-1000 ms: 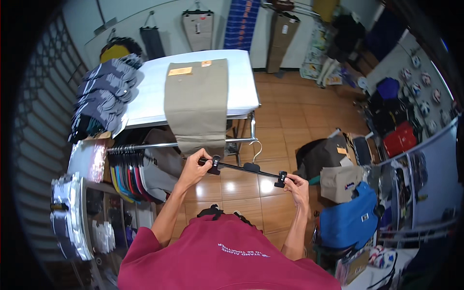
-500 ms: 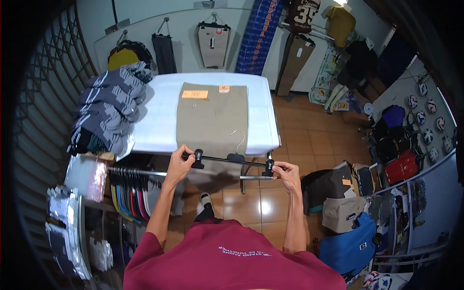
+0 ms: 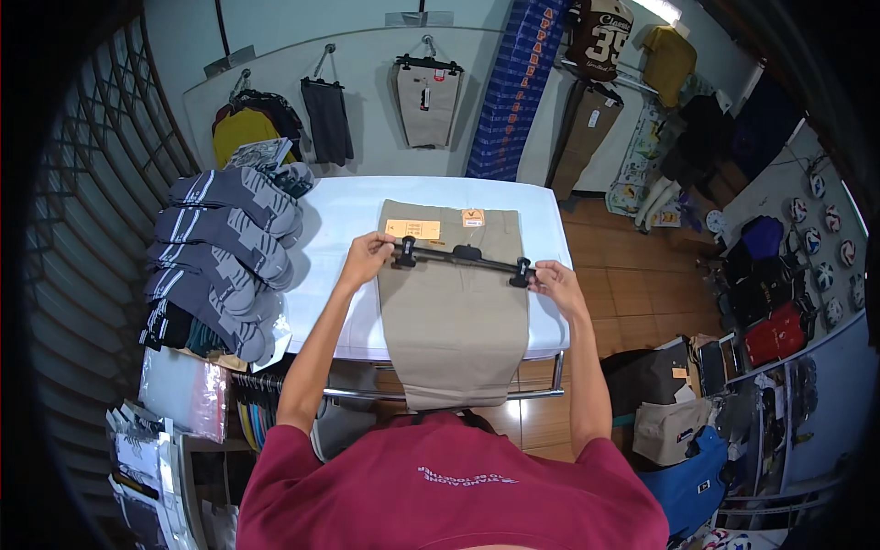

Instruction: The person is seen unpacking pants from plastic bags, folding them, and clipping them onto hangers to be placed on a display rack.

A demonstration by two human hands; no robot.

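You've got the black clip hanger (image 3: 461, 256) held level w/ both hands, just above the upper part of the khaki trousers (image 3: 454, 307). Your left hand (image 3: 368, 258) is closed round the hanger's left clip end; your right hand (image 3: 554, 280) is closed round its right clip end (each grip is wrapped tight on the hanger, nothing else in it). The trousers lie flat on the white desk (image 3: 341, 229), waistband toward the far wall, legs hanging off the near edge over a chrome rail (image 3: 541, 392). Two tags, one orange (image 3: 412, 229) and one small pale one (image 3: 473, 218), sit on the waistband just beyond the hanger. Left of the trousers, at the desk's left end, is a stack of folded grey striped garments (image 3: 220, 257).
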